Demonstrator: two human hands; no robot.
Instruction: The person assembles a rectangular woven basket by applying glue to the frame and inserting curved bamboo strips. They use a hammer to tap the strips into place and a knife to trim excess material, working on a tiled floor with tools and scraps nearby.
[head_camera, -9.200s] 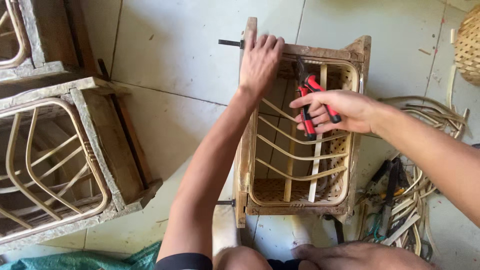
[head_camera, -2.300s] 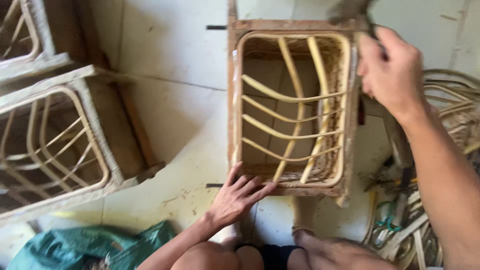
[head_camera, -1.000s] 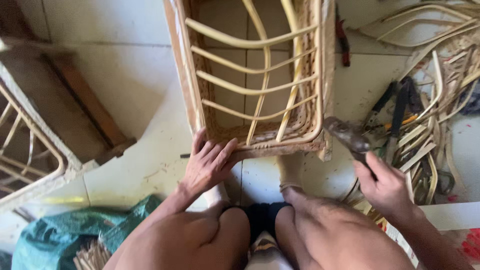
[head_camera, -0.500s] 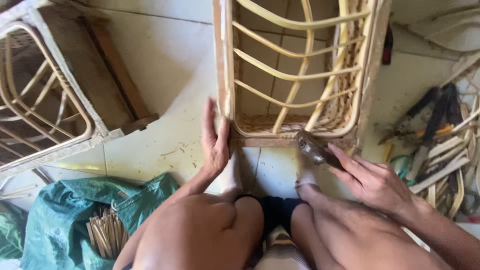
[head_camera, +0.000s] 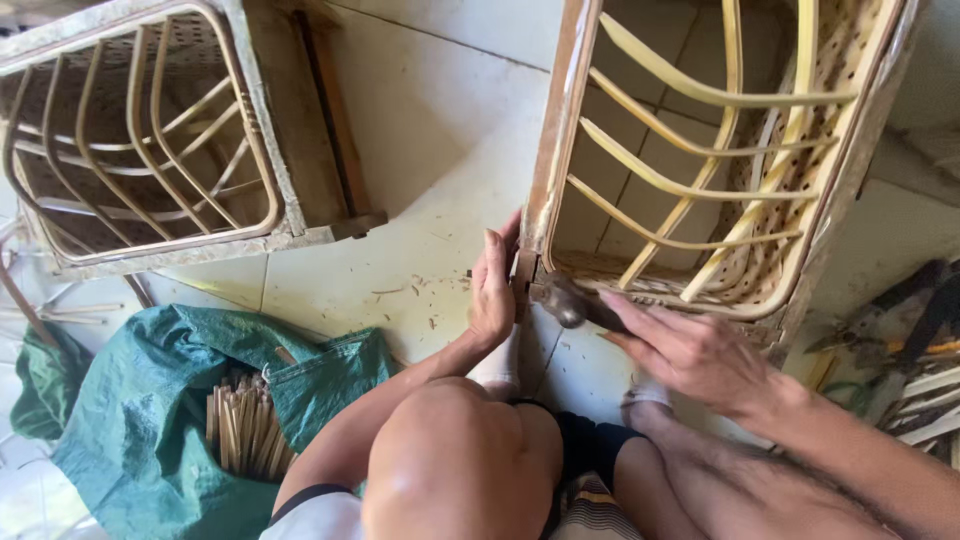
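Observation:
A wooden frame with a woven rattan basket inside lies on the tiled floor in front of me. My left hand presses flat against the frame's near left corner. My right hand grips a hammer, whose dark metal head sits right at that same corner, next to my left fingers. Bent cane ribs cross the inside of the basket. My bare knees fill the bottom middle of the view.
A second wooden frame with a rattan basket lies at the upper left. A green woven sack holding several thin cane sticks sits at the lower left. Hand tools and loose cane lie at the right.
My right hand has put down the red pliers, picked up the hammer and brought it to the frame's near left corner. The left hand has moved from the far edge to that corner.

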